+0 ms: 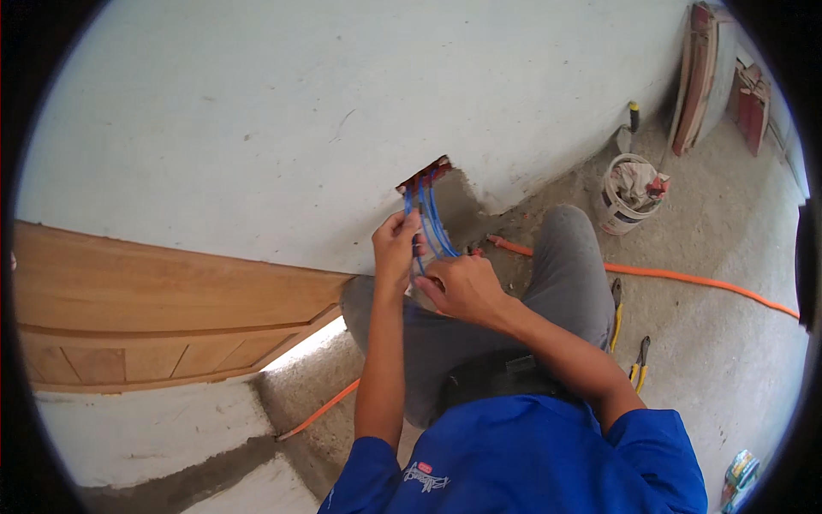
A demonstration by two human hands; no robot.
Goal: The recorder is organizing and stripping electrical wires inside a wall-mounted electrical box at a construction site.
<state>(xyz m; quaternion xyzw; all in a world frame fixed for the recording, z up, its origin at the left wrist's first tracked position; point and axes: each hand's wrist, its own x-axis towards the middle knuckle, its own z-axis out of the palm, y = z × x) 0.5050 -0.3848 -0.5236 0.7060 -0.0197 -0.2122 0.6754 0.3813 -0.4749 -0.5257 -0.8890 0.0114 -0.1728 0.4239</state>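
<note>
Several blue electrical wires [437,224] hang in a loose bundle out of a rectangular opening [425,174] low in the pale wall. My left hand [396,250] is closed, its fingertips pinching a blue wire just below the opening. Lower on the bundle, my right hand [469,288] curls its fingers around the wires' lower part, its thumb toward the left hand. The wire ends between the two hands are partly hidden by my fingers. A patch of grey mortar [462,201] borders the opening on its right.
An orange flexible conduit [702,276] crosses the floor to the right, and another orange length [321,409] lies left. Yellow-handled pliers [640,367] rest by my right knee. Farther off are a white bucket [613,210], a trowel [628,133] and leaning boards [704,81]. A wooden door [171,287] stands left.
</note>
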